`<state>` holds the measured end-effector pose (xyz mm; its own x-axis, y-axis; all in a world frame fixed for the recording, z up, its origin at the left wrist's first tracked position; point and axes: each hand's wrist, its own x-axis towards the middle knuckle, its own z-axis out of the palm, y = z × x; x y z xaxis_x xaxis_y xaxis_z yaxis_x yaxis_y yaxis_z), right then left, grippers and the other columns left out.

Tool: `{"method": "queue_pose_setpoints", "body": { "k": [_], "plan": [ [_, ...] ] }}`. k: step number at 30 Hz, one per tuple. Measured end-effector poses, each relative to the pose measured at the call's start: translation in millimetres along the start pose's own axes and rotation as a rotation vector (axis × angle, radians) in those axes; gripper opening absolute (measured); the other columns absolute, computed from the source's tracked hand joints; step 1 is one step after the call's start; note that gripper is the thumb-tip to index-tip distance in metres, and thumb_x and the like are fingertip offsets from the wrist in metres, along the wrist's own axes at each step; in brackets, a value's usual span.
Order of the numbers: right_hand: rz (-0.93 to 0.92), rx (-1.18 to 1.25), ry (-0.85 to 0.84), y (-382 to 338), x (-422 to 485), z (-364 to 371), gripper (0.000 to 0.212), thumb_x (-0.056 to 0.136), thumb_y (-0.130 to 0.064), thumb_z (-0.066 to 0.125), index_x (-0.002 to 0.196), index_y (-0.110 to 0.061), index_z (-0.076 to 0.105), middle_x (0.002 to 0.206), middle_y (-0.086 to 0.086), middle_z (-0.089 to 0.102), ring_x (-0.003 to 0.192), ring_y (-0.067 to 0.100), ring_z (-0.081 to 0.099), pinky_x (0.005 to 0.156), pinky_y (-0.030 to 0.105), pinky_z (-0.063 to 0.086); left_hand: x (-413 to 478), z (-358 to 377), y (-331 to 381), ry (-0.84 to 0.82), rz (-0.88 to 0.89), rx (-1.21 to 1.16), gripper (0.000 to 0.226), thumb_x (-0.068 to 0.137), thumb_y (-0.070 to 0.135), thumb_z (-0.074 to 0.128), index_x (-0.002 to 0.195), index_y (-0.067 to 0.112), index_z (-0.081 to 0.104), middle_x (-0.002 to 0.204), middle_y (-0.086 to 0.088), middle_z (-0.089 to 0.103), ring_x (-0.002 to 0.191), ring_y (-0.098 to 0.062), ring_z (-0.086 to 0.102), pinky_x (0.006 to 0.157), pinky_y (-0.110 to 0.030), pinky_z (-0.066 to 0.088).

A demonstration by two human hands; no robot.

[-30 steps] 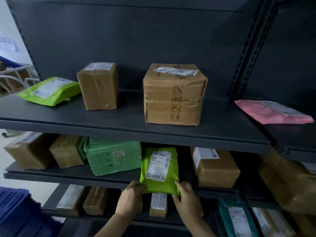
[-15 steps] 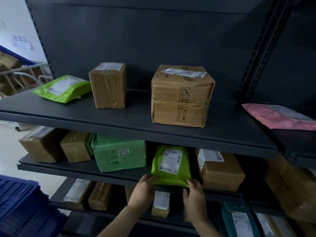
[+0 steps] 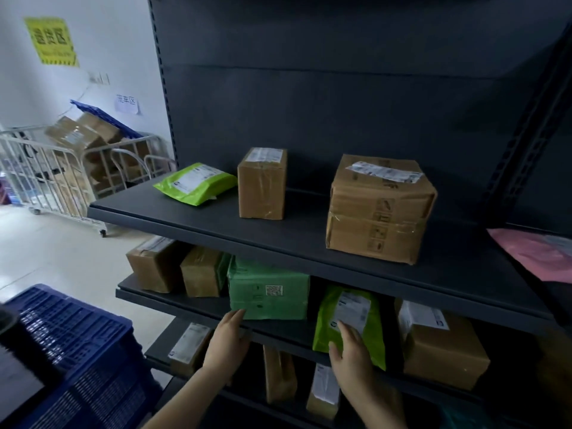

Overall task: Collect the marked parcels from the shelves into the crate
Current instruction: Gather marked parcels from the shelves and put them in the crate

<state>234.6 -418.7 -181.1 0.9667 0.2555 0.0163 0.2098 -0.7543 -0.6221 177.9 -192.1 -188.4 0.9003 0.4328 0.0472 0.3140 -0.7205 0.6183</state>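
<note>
Two hands out | left hand (image 3: 227,339) flat, fingers straight, touching middle shelf (image 3: 283,330) edge just under green box (image 3: 269,289) | right hand (image 3: 349,348) flat, fingers together, pressing lime bag (image 3: 369,333) standing on middle shelf | blue crate (image 3: 77,351) low at left

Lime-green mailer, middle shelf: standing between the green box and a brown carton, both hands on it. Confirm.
Wrong on the hands: the head view shows only the right hand on the lime-green mailer; the left hand is at the lower corner of the green box. The rest holds.
</note>
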Motion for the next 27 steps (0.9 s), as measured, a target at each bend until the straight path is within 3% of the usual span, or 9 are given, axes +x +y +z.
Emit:
{"method": "queue_pose_setpoints", "body": {
  "k": [5, 10, 13, 15, 19, 21, 23, 25, 27],
  "plan": [
    [0.145, 0.262, -0.015, -44, 46, 21, 0.056, 0.097, -0.022, 0.048, 0.147, -0.014, 0.023, 0.15, 0.005, 0.033, 0.133, 0.02, 0.039, 0.099, 0.025, 0.038, 42, -31, -15, 0.032, -0.049, -0.154, 0.058, 0.092, 0.017, 0.056, 0.144, 0.01, 0.032, 0.146, -0.008, 0.041, 0.131, -0.023, 0.043, 0.101, -0.03, 0.039],
    [0.302, 0.45, -0.003, -78, 80, 35, 0.067, 0.095, -0.031, 0.05, 0.149, -0.02, 0.012, 0.155, 0.005, 0.022, 0.135, 0.026, 0.035, 0.098, 0.034, 0.039, 89, -52, -38, -0.16, -0.089, -0.384, 0.062, 0.095, 0.025, 0.051, 0.148, 0.011, 0.022, 0.151, -0.007, 0.034, 0.134, -0.024, 0.04, 0.106, -0.033, 0.038],
    [0.338, 0.533, 0.075, -91, 75, 49, 0.066, 0.094, -0.031, 0.052, 0.148, -0.017, 0.017, 0.154, 0.006, 0.025, 0.138, 0.025, 0.03, 0.108, 0.038, 0.031, 100, -56, -43, -0.276, -0.118, -0.569, 0.058, 0.096, 0.024, 0.049, 0.147, 0.01, 0.025, 0.147, -0.007, 0.04, 0.132, -0.025, 0.042, 0.107, -0.037, 0.038],
    [0.331, 0.583, 0.15, -99, 62, 59, 0.063, 0.093, -0.032, 0.054, 0.145, -0.013, 0.025, 0.15, 0.007, 0.032, 0.136, 0.025, 0.034, 0.106, 0.036, 0.033, 99, -59, -46, -0.294, -0.119, -0.607, 0.053, 0.096, 0.023, 0.05, 0.144, 0.009, 0.031, 0.139, -0.008, 0.049, 0.124, -0.024, 0.049, 0.099, -0.037, 0.043],
    [0.373, 0.578, 0.296, -108, 35, 70, 0.05, 0.089, -0.046, 0.053, 0.124, -0.011, 0.046, 0.113, 0.004, 0.055, 0.11, 0.026, 0.053, 0.085, 0.032, 0.043, 88, -66, -52, -0.224, -0.084, -0.605, 0.042, 0.095, 0.029, 0.051, 0.13, 0.01, 0.04, 0.121, -0.004, 0.055, 0.11, -0.023, 0.055, 0.084, -0.032, 0.045],
    [0.359, 0.547, 0.334, -111, 20, 73, 0.056, 0.081, -0.06, 0.043, 0.108, -0.011, 0.049, 0.092, -0.003, 0.051, 0.092, 0.024, 0.055, 0.072, 0.028, 0.041, 81, -70, -56, -0.189, -0.077, -0.62, 0.029, 0.094, 0.032, 0.053, 0.113, 0.012, 0.046, 0.112, -0.006, 0.06, 0.098, -0.021, 0.06, 0.08, -0.037, 0.051],
    [0.331, 0.49, 0.339, -109, 8, 76, 0.058, 0.085, -0.057, 0.042, 0.12, -0.011, 0.048, 0.102, -0.002, 0.053, 0.101, 0.024, 0.054, 0.079, 0.029, 0.041, 73, -74, -59, -0.187, -0.078, -0.643, 0.022, 0.092, 0.03, 0.056, 0.103, 0.012, 0.048, 0.105, -0.008, 0.062, 0.089, -0.019, 0.062, 0.076, -0.038, 0.054],
    [0.338, 0.414, 0.308, -105, -2, 79, 0.057, 0.093, -0.046, 0.044, 0.138, -0.013, 0.037, 0.13, 0.004, 0.047, 0.125, 0.024, 0.044, 0.098, 0.034, 0.038, 64, -77, -64, -0.195, -0.077, -0.623, 0.023, 0.09, 0.028, 0.059, 0.104, 0.012, 0.049, 0.103, -0.007, 0.062, 0.087, -0.016, 0.061, 0.072, -0.032, 0.053],
    [0.337, 0.392, 0.275, -102, -14, 80, 0.057, 0.095, -0.04, 0.044, 0.143, -0.014, 0.03, 0.144, 0.006, 0.038, 0.133, 0.025, 0.036, 0.105, 0.036, 0.032, 54, -78, -71, -0.207, -0.072, -0.612, 0.024, 0.089, 0.025, 0.062, 0.106, 0.013, 0.05, 0.103, -0.005, 0.062, 0.089, -0.016, 0.06, 0.071, -0.027, 0.049]
  ]
}}
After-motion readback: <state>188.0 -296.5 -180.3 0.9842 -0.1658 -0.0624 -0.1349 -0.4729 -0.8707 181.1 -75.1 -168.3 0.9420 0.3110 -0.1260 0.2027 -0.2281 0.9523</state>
